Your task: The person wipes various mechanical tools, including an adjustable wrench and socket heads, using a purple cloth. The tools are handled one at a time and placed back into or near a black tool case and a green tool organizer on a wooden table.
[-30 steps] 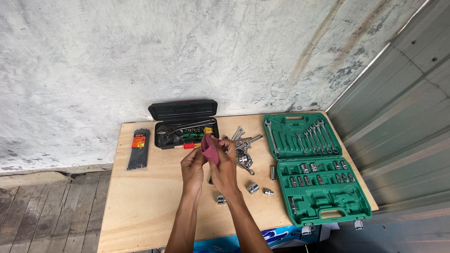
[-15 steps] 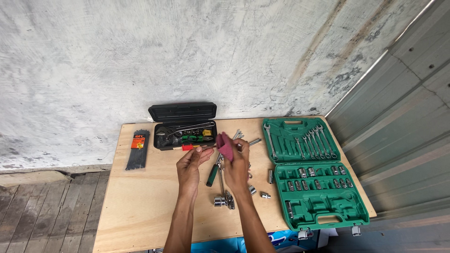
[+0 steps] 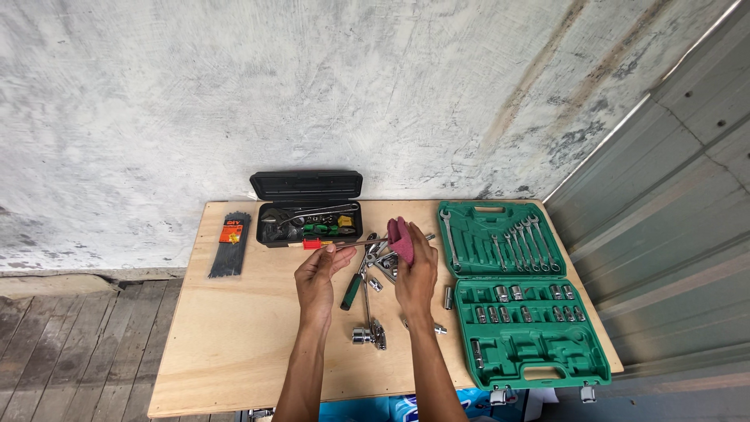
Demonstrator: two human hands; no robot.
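Red cloth (image 3: 401, 238) upright, R hand (image 3: 414, 277).

Orange label (image 3: 232, 231) on black cable-tie bundle (image 3: 228, 252)
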